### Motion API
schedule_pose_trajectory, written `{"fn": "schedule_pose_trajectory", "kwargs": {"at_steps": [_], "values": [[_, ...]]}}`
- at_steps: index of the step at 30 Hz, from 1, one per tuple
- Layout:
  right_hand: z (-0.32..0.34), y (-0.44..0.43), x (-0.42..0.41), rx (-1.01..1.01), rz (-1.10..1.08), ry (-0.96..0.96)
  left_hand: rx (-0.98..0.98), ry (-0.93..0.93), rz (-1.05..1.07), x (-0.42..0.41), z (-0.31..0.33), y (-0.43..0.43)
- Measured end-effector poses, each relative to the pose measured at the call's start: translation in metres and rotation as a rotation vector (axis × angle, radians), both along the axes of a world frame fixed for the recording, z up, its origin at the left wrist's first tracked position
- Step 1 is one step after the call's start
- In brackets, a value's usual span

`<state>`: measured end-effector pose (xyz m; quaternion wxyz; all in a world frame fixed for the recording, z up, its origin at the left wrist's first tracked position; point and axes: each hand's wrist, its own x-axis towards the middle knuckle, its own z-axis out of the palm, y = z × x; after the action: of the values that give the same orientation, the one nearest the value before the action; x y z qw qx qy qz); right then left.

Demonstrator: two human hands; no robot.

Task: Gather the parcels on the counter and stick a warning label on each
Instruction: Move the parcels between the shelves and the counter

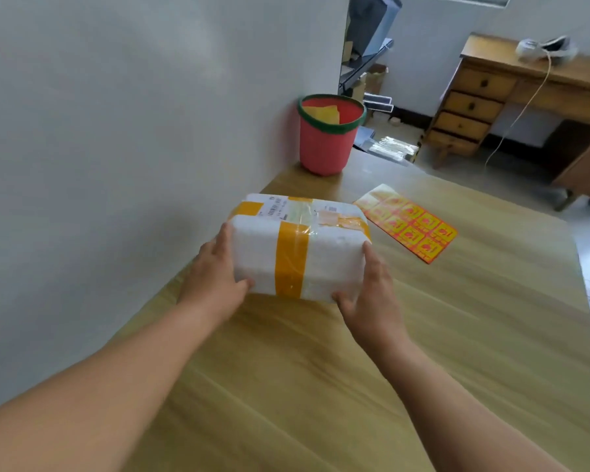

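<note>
Along frame left, wall blocks that side; left hand clamps one short end of the parcel, mid-frame over the counter; right hand clamps the other. Likely taped foam: light, stiff, dents easily, tape slick, so grip the ends. Just right lies the label sheet; open room runs to counter's right edge.

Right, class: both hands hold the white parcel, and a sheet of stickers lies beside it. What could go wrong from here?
1. The left hand and right hand grip the parcel only by its ends; it might slip if lifted.
2. The sticker sheet lies just right of it; shifting the parcel could cover or crease the sheet.
3. An address label already sits on top; a warning sticker could hide it.
</note>
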<state>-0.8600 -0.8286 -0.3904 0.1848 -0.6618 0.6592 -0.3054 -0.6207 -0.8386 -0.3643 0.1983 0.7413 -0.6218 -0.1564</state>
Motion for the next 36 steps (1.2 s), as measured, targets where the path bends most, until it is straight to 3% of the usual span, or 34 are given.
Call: {"fn": "schedule_pose_trajectory", "kwargs": {"at_steps": [4,10,14,19,28,36], "values": [[-0.032,-0.036,-0.001,0.044,-0.046,0.01,0.041,-0.073,-0.043,-0.001,-0.034,-0.049],[-0.052,-0.05,0.004,0.217,-0.019,0.082,0.317,-0.113,-0.152,0.008,-0.051,-0.075],[-0.032,-0.042,0.025,0.127,-0.148,0.199,0.265,-0.126,-0.119,0.024,-0.034,-0.056],[0.003,-0.028,0.081,0.021,0.09,0.335,0.07,-0.294,-0.121,0.063,0.0,-0.008],[0.069,0.029,0.185,-0.051,0.46,0.381,-0.015,-0.454,-0.003,0.134,0.069,0.117],[0.141,0.16,0.254,-0.223,0.717,0.357,-0.051,-0.571,0.259,0.192,0.14,0.298]]}}
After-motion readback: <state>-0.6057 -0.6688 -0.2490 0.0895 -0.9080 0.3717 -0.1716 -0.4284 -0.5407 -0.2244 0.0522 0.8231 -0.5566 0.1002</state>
